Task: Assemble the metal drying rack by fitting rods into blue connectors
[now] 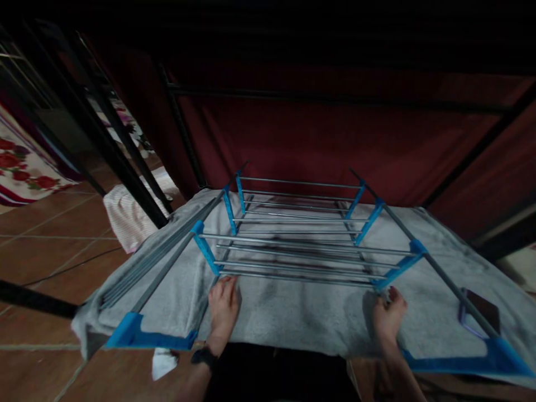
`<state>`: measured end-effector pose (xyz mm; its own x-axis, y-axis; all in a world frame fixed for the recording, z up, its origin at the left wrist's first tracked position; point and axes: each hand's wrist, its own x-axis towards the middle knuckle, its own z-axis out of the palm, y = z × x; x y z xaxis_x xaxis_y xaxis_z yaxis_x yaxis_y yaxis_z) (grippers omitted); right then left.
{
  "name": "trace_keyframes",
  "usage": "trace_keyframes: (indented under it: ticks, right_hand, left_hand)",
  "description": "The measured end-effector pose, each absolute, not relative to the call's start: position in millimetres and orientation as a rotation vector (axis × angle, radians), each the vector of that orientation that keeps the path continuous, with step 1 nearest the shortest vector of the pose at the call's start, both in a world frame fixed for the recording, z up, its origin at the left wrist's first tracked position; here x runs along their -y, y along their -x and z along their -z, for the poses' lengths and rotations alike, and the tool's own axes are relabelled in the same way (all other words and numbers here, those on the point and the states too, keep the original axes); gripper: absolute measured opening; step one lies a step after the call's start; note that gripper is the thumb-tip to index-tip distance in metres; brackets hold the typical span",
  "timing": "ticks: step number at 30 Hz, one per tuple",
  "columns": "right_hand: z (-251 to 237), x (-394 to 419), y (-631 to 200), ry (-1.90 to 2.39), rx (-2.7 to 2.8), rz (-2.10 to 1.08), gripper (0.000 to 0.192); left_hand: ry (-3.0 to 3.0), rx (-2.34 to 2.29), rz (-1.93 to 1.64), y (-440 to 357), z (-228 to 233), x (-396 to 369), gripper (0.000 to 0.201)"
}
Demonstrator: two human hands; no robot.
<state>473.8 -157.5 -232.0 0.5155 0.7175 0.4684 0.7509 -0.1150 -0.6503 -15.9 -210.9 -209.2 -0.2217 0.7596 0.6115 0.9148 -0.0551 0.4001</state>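
A folding drying rack (pixel 299 245) with grey metal rods and blue plastic joints stands in front of me. A grey towel (pixel 293 312) is draped over its near part and wings. My left hand (pixel 223 309) lies flat on the towel, fingers toward the lower left blue joint (pixel 207 254). My right hand (pixel 388 315) presses on the towel's near right part, fingertips by the lower right blue joint (pixel 397 268). A dark watch (pixel 205 355) sits on my left wrist. Both hands rest with fingers spread on the cloth, holding nothing.
A dark red curtain (pixel 335 134) hangs behind the rack on a black metal frame (pixel 125 167). A pale cloth (pixel 129 215) lies on the tiled floor (pixel 46 245) at left, with a flowered fabric (pixel 25 167) farther left. A dark phone-like object (pixel 481 310) rests on the towel at right.
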Motion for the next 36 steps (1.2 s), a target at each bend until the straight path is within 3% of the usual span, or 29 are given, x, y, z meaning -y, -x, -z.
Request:
trace_keyframes:
  ticks: [4, 7, 14, 17, 24, 32, 36]
  right_hand:
    - [218, 180, -431, 1.651, 1.294, 0.023, 0.039]
    - [196, 184, -390, 1.406, 1.55, -0.112, 0.029]
    - [122, 148, -295, 1.044, 2.038, -0.117, 0.045]
    - [99, 129, -256, 1.071, 2.174, -0.16, 0.049]
    - [73, 96, -171, 1.112, 2.508, -0.319, 0.05]
    - [59, 80, -116, 1.108, 2.629, -0.496, 0.044]
    - [49, 87, -112, 1.061, 2.679, -0.484, 0.037]
  left_hand:
    - [1.456, 2.102, 1.434, 19, 196, 208, 0.025]
    - [1.26, 2.103, 1.652, 17, 180, 196, 0.04]
    - [1.186, 2.12, 1.928, 27, 154, 162, 0.057]
    - [1.157, 2.127, 2.019, 35, 149, 151, 0.052]
    - [1.088, 2.144, 2.15, 48, 145, 130, 0.016]
    - [0.987, 2.173, 2.347, 52, 148, 123, 0.025]
    - [0.903, 2.148, 2.52, 50, 144, 120, 0.018]
